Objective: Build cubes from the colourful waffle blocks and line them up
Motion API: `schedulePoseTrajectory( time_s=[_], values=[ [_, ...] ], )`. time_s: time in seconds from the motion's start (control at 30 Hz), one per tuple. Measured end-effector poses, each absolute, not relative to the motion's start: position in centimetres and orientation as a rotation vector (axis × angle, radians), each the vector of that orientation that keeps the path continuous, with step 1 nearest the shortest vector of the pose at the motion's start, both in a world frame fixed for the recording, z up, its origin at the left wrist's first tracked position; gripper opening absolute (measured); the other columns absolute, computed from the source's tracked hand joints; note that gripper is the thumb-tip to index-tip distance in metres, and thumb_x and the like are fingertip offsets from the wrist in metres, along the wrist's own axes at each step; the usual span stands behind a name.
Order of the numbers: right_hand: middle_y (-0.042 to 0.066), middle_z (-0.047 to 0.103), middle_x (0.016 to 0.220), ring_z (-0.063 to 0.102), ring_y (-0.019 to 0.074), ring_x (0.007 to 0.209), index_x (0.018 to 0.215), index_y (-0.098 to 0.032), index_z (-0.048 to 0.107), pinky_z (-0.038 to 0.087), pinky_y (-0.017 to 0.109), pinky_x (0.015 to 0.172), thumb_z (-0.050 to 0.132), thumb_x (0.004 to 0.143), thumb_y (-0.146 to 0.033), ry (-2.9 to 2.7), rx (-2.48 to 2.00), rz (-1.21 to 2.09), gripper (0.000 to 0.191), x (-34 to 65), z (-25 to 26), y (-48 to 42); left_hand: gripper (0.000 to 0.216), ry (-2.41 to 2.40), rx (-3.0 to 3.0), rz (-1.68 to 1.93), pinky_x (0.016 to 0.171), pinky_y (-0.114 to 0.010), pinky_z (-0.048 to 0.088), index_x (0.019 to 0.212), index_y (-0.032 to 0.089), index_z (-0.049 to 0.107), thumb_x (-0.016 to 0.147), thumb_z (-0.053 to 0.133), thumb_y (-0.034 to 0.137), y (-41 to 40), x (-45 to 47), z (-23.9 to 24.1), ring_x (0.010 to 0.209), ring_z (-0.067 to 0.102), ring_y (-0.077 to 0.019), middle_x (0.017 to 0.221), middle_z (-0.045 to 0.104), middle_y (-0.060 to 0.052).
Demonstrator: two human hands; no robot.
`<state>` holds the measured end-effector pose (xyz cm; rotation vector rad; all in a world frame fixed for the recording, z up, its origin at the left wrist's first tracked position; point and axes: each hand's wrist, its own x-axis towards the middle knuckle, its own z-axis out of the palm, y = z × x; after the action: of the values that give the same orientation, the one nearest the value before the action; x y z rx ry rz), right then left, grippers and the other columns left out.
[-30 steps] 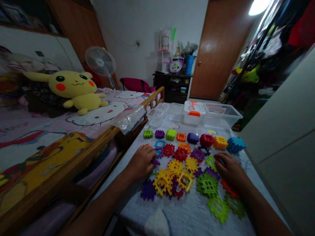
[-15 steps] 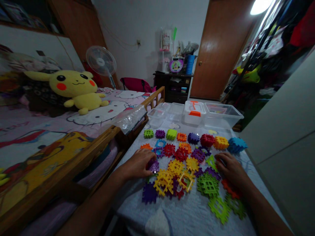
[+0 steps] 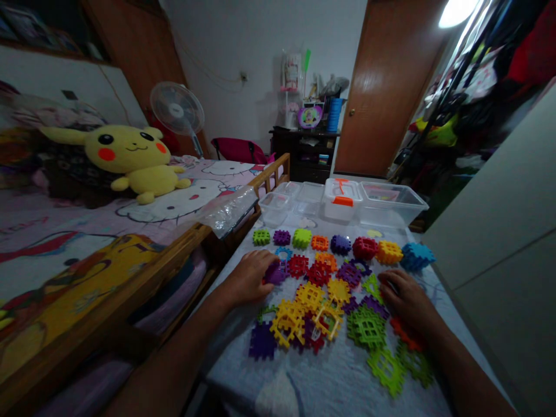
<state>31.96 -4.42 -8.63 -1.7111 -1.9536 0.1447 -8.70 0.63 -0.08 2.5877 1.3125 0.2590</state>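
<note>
plastic, purple and slightly blurred to my eye, makes up the small piece (image 3: 274, 274) at the left of the cloth-covered tabletop (image 3: 343, 382), where the left hand (image 3: 249, 278) has thumb and fingers pinched narrowly onto it. the right hand (image 3: 406, 298) lies loosely curled just beside a green piece (image 3: 372, 288); i can't tell whether that grip has anything. toothed blocks (image 3: 365, 248) line up toward the far edge before clear boxes (image 3: 388, 212); open tabletop spreads between the yellow pieces (image 3: 289, 321) and the near edge.
</note>
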Motion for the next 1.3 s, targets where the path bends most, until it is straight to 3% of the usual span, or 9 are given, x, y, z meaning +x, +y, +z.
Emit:
schedulePoseTrajectory(
  time_s=[0.3,0.57,0.83,1.1,1.3],
  values=[
    [0.011,0.066,0.102,0.062,0.0250,0.094,0.095,-0.019,0.068,0.051,0.040,0.085,0.047,0.086,-0.035,-1.959,-1.706,0.152,0.027,31.9,-8.5,-4.5,0.061,1.324,2.495,0.250,0.100,-0.039,0.040,0.129,0.020,0.051,0.071,0.070,0.026,3.3,-7.2,-3.2,0.115,0.053,-0.0271,0.123,0.058,-0.011],
    [0.012,0.065,0.103,0.061,0.0254,0.095,0.096,-0.018,0.067,0.051,0.041,0.086,0.048,0.086,-0.034,-1.965,-1.705,0.151,0.027,32.0,-8.7,-4.5,0.066,1.406,2.522,0.160,0.102,-0.041,0.038,0.132,0.018,0.050,0.070,0.069,0.031,3.5,-7.1,-2.9,0.120,0.052,-0.0294,0.129,0.058,-0.013],
    [0.011,0.065,0.102,0.062,0.0248,0.094,0.096,-0.019,0.068,0.051,0.039,0.086,0.048,0.087,-0.036,-1.972,-1.718,0.148,0.027,32.0,-8.7,-4.4,0.069,1.409,2.589,0.219,0.104,-0.042,0.036,0.132,0.022,0.049,0.066,0.069,0.027,4.3,-7.3,-2.3,0.120,0.053,-0.0298,0.132,0.059,-0.010],
    [0.012,0.065,0.103,0.062,0.0251,0.095,0.097,-0.017,0.067,0.051,0.039,0.086,0.047,0.086,-0.035,-1.980,-1.733,0.153,0.029,32.1,-8.8,-4.4,0.061,1.314,2.637,0.400,0.100,-0.035,0.042,0.125,0.010,0.052,0.067,0.065,0.020,10.0,-7.8,-1.0,0.114,0.056,-0.0261,0.124,0.059,-0.015],
    [0.013,0.065,0.103,0.062,0.0260,0.095,0.096,-0.017,0.068,0.051,0.041,0.086,0.048,0.086,-0.036,-1.957,-1.718,0.154,0.029,32.1,-9.0,-4.4,0.060,1.302,2.633,0.416,0.099,-0.035,0.043,0.123,0.016,0.053,0.064,0.065,0.018,12.2,-7.3,-1.0,0.112,0.057,-0.0251,0.120,0.060,-0.011]
  ],
)
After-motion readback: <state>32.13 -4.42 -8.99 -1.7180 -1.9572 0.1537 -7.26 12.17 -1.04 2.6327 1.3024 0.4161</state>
